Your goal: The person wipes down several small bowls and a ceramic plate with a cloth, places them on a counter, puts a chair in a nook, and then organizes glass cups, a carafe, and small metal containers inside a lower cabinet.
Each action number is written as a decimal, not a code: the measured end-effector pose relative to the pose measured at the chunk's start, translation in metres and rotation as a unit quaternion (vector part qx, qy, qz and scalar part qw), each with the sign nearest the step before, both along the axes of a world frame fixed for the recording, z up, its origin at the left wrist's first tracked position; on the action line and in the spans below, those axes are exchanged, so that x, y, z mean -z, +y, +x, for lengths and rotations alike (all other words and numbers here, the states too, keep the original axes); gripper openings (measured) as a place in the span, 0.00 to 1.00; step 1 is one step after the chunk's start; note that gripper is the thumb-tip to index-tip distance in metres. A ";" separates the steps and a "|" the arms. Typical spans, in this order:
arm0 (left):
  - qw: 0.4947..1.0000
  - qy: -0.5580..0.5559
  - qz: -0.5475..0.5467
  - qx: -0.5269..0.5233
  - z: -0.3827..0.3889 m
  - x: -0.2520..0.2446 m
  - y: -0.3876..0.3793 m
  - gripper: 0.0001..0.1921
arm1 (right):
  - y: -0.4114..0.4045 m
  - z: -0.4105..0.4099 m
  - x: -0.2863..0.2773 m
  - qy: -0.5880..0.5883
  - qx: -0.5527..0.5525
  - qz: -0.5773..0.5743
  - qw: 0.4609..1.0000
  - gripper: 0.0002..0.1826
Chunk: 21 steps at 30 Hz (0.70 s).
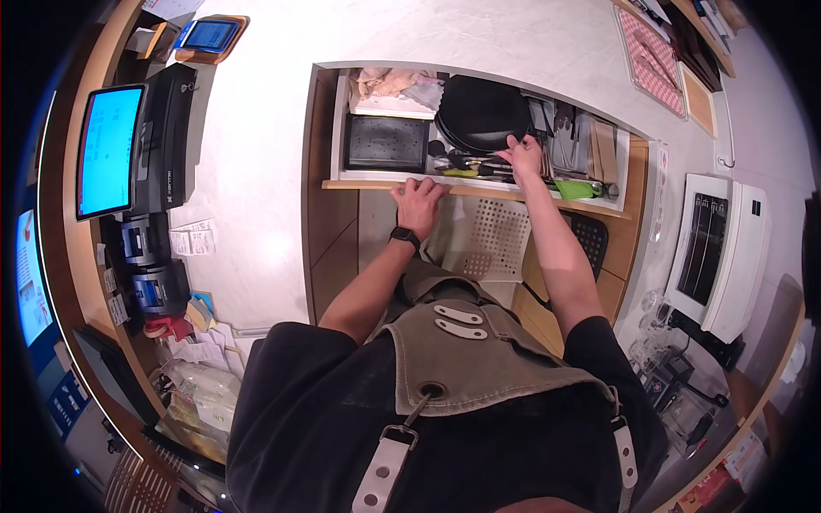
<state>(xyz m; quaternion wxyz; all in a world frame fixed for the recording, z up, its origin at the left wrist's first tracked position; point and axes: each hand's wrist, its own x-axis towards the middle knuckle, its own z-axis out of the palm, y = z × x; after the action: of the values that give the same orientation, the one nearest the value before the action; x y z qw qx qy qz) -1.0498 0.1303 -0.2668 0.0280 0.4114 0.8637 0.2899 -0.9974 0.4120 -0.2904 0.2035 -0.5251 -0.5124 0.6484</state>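
A drawer (341, 122) stands pulled out below the pale countertop. My left hand (420, 204), with a watch at the wrist, has its fingers hooked over the wooden drawer front (359, 186). Inside the drawer, my right hand (526, 157) pinches the near rim of a round black pan or tray (484, 109), which seems to lie on others like it. Left of it are a dark rectangular tray (386, 142) and folded cloths (388, 84). Metal utensils (564, 138) and a bright green item (574, 189) lie to the right.
On the left stand a lit point-of-sale screen (110, 151), small printers (160, 285) and a card terminal (208, 35). A white toaster oven (715, 256) and glassware (654, 314) are at the right. Below the drawer is a perforated white panel (497, 240).
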 end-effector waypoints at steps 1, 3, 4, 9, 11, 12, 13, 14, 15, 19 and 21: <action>1.000 -0.011 0.013 0.001 0.000 0.000 0.000 0.15 | 0.001 0.000 0.005 0.001 0.000 0.001 1.000 0.15; 1.000 -0.018 0.021 0.001 0.000 0.000 -0.002 0.15 | 0.000 -0.003 0.010 0.012 0.011 -0.023 1.000 0.28; 0.999 -0.026 0.028 0.000 0.001 0.001 -0.003 0.16 | -0.004 -0.005 0.012 -0.005 0.028 -0.008 1.000 0.26; 1.000 -0.018 0.018 -0.005 -0.002 0.002 -0.005 0.15 | 0.001 -0.018 0.028 -0.113 0.005 0.063 0.992 0.22; 1.000 -0.016 0.011 -0.007 -0.004 0.001 -0.006 0.15 | 0.004 -0.025 0.035 -0.168 -0.035 0.072 0.982 0.20; 1.000 -0.016 0.014 0.022 -0.005 -0.005 0.005 0.16 | 0.030 -0.004 0.062 -0.214 -0.036 0.130 0.967 0.22; 0.999 -0.016 0.012 0.043 -0.007 -0.007 0.011 0.16 | 0.044 0.011 0.080 -0.260 -0.048 0.180 0.947 0.24; 0.999 -0.014 0.006 0.037 -0.009 -0.003 0.007 0.16 | 0.037 0.000 0.077 -0.256 -0.054 0.176 0.949 0.24; 0.999 -0.017 -0.004 0.027 -0.011 0.001 0.001 0.18 | 0.026 -0.016 0.064 -0.287 -0.107 0.205 0.930 0.26; 0.999 -0.008 0.004 0.044 -0.022 -0.004 0.010 0.20 | 0.020 -0.023 0.034 -0.298 -0.139 0.248 0.911 0.30; 0.999 0.007 -0.003 0.049 -0.030 -0.002 0.013 0.19 | 0.002 -0.019 0.006 -0.309 -0.137 0.265 0.903 0.32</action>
<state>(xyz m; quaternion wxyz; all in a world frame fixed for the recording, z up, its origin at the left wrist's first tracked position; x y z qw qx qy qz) -1.0794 0.1431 -0.2646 0.0377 0.4548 0.8437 0.2825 -1.0160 0.4140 -0.2962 0.0754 -0.5502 -0.7696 0.3150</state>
